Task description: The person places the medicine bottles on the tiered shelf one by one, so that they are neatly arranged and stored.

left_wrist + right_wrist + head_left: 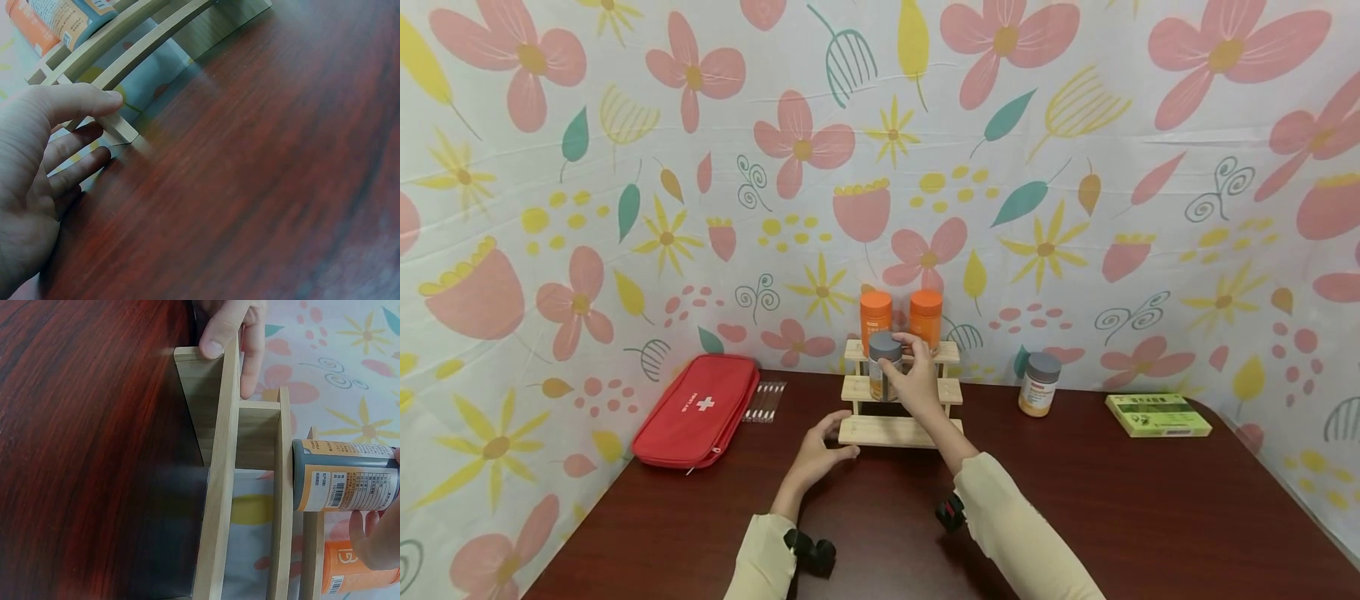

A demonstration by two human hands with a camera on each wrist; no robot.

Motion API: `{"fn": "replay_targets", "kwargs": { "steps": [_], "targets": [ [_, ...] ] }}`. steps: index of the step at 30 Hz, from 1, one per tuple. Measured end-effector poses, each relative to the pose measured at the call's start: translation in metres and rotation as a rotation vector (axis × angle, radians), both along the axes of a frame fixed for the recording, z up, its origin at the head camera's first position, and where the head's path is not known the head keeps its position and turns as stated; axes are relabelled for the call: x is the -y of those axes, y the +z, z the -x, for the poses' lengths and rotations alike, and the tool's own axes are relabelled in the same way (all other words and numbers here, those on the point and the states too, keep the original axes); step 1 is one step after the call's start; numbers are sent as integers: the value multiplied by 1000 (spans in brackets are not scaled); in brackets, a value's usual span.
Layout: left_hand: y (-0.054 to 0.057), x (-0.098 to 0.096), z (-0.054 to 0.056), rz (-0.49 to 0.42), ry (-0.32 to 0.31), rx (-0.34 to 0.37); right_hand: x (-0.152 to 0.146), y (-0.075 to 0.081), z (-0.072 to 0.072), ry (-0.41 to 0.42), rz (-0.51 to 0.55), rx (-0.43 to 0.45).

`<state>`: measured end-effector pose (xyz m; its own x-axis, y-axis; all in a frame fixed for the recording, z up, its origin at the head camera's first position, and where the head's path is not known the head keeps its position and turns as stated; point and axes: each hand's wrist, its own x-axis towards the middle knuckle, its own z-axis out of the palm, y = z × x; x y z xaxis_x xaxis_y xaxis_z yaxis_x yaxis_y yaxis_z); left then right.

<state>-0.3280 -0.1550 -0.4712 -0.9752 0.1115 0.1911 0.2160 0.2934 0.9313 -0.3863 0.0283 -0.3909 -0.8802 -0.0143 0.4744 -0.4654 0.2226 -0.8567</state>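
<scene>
A small three-tier wooden rack (901, 431) stands on the table near the wall. My left hand (817, 454) grips its lower left end; in the left wrist view the thumb lies across the front and the fingers are behind the side panel (119, 129). With my right hand (916, 379) I hold a grey-capped supplement bottle (350, 478) upright at the middle tier, its base right at the shelf board. Two orange bottles (876, 315) with orange lids sit on the top tier, the left one partly hidden by the bottle I hold.
Right of the rack, another grey-capped bottle (1040, 385) stands on the table (1045, 508). Farther right lies a green-yellow box (1158, 415). To the left are a red first aid pouch (696, 412) and a clear pack of cotton swabs (765, 402). A flower-patterned cloth (805, 233) hangs behind.
</scene>
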Motion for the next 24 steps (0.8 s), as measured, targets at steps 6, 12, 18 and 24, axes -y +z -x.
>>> {"fn": "replay_targets", "kwargs": {
  "steps": [6,12,18,24],
  "targets": [
    [-1,1,1,3,5,2,3,1,1,-10,14,10],
    [-19,2,14,4,30,-15,6,1,1,-16,27,4],
    [-31,3,23,-1,41,-15,8,0,3,-26,25,11],
    [-13,1,10,10,27,-17,9,-2,4,-23,37,14]
  ]
}}
